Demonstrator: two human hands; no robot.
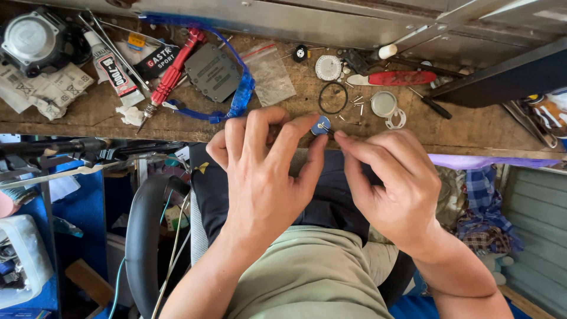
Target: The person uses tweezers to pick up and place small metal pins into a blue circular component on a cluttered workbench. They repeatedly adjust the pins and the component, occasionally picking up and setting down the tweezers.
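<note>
My left hand (263, 171) pinches a small round blue watch part (321, 124) between thumb and fingertips, just in front of the wooden bench edge (177, 127). My right hand (387, 186) is right beside it, its thumb and forefinger closed at the part's right side on something too small to make out. Both hands hover over my lap, below the bench.
On the bench lie a red screwdriver (171, 77), a glue tube (112, 65), a dark case back (212, 72), a blue strap (239, 97), a black rubber ring (333, 97), a white dial (328, 67), a round lens (384, 103), a red-handled tool (401, 78), tiny screws and a plastic bag (271, 74).
</note>
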